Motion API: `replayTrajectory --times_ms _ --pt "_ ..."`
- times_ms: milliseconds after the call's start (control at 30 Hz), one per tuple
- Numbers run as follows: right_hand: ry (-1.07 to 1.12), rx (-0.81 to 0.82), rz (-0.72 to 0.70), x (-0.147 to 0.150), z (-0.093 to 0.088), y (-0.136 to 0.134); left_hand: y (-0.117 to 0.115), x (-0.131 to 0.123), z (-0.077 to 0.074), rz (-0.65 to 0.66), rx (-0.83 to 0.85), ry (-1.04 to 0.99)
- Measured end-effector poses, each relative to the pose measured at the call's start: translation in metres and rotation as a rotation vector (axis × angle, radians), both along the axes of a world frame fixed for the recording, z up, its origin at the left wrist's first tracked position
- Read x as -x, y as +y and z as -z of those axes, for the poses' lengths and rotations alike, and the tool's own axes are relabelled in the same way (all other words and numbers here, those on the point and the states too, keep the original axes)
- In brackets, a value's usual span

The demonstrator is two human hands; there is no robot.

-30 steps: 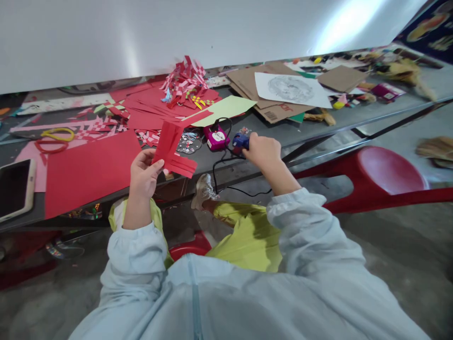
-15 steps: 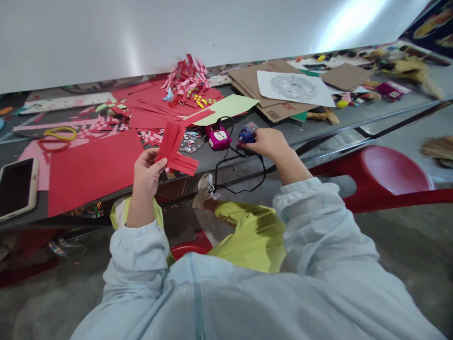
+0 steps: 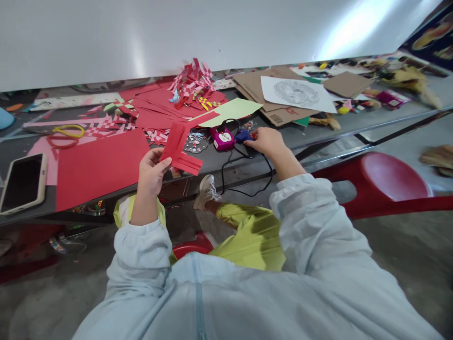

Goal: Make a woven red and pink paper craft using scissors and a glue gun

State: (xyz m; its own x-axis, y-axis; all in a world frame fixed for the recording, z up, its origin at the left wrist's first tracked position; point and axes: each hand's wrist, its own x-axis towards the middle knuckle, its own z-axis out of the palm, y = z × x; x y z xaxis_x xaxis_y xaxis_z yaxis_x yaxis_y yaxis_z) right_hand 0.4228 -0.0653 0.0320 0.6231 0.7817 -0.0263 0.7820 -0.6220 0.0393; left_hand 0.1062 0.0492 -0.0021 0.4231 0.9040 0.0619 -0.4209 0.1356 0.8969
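Observation:
My left hand (image 3: 153,172) pinches folded red paper strips (image 3: 176,144), crossed in an L shape, held above the table's front edge. My right hand (image 3: 268,141) is closed on a small dark-blue glue gun (image 3: 242,136) with a red part near the fingers; the hand covers much of it. Just left of it stands a purple power socket (image 3: 222,138). A black cord (image 3: 247,194) runs from its plug and loops below the table edge towards my right hand. A clear round dish (image 3: 195,142) of small pieces lies between the hands.
A red paper sheet (image 3: 102,170), a phone (image 3: 24,183) and scissors (image 3: 67,135) lie at left. Woven paper strips (image 3: 193,80) are heaped at the back. Cardboard (image 3: 283,113) and a printed sheet (image 3: 297,92) lie right. A red stool (image 3: 392,174) stands at right.
My right hand has moved slightly left with the blue glue gun, closer to the purple socket, and the gun has turned. My left hand still holds the red strips. The view has shifted slightly.

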Motion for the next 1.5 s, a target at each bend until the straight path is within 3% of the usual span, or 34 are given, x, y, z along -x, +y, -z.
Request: replayTrajectory --times_ms 133,267,367,467,633,733,867,1067,1500 --pt "-0.020 0.001 0.011 0.009 -0.013 -0.004 0.000 0.001 -0.001 0.012 0.030 -0.012" --pt "-0.041 -0.217 0.000 0.042 -0.035 -0.016 -0.001 0.003 -0.001 0.017 0.027 -0.023" --pt "0.179 -0.462 -0.127 0.081 -0.044 -0.019 -0.002 0.006 -0.003 0.023 0.036 -0.035" --pt "0.503 -0.580 -0.336 0.117 -0.039 -0.012 -0.003 0.009 -0.006 0.009 0.048 -0.046" --pt "0.947 -0.560 -0.510 0.156 -0.020 0.012 -0.005 0.014 -0.010 0.009 -0.014 -0.033" --pt "1.117 -0.533 -0.521 0.169 -0.013 0.023 -0.006 0.016 -0.010 0.013 -0.117 -0.015" --pt "1.169 -0.520 -0.487 0.180 -0.010 0.034 -0.005 0.020 -0.008 -0.011 -0.170 0.012" --pt "1.351 -0.517 -0.509 0.186 -0.009 0.048 0.003 0.035 -0.007 -0.153 -0.177 0.038" --pt "1.599 -0.564 -0.441 0.198 -0.002 0.069 -0.001 0.085 -0.023 -0.432 -0.119 0.065"
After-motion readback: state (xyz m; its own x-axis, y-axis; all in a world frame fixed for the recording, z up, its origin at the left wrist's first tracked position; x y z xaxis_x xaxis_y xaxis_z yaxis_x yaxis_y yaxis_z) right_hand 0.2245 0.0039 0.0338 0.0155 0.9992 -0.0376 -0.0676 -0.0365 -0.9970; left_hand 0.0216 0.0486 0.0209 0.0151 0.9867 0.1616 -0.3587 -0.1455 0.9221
